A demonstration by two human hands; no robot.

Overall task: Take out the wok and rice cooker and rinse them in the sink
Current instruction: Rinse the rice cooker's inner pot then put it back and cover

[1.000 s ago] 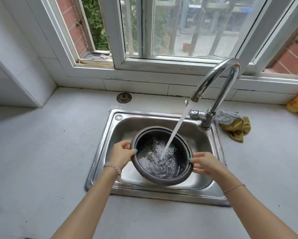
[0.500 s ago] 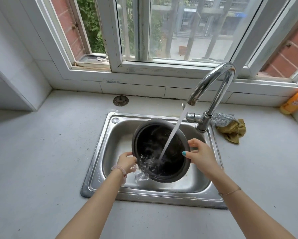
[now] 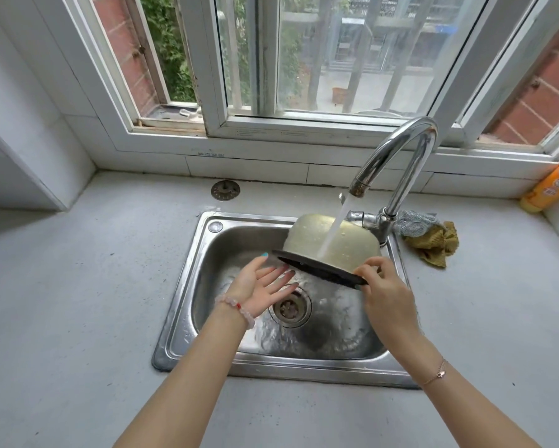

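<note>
The rice cooker pot (image 3: 310, 240) is turned nearly upside down over the steel sink (image 3: 187, 305), its pale yellowish outside facing up and its dark rim tilted toward me. Tap water runs from the faucet (image 3: 401, 156) onto the pot's outside. My right hand (image 3: 385, 292) grips the rim at its right end. My left hand (image 3: 262, 282) is palm up with fingers spread, its thumb touching the rim's left end. Water spills into the basin around the drain (image 3: 289, 307). No wok is in view.
A yellow cloth (image 3: 433, 245) and a grey mesh scrubber (image 3: 414, 223) lie right of the faucet base. An orange bottle (image 3: 550, 185) leans at the far right. A round drain cover (image 3: 225, 190) lies on the counter behind the sink. The window frame runs along the back.
The pot went from upright and filling, to tilted, to flipped mouth-down, dumping its water. My left hand released its grip and opened under the rim.
</note>
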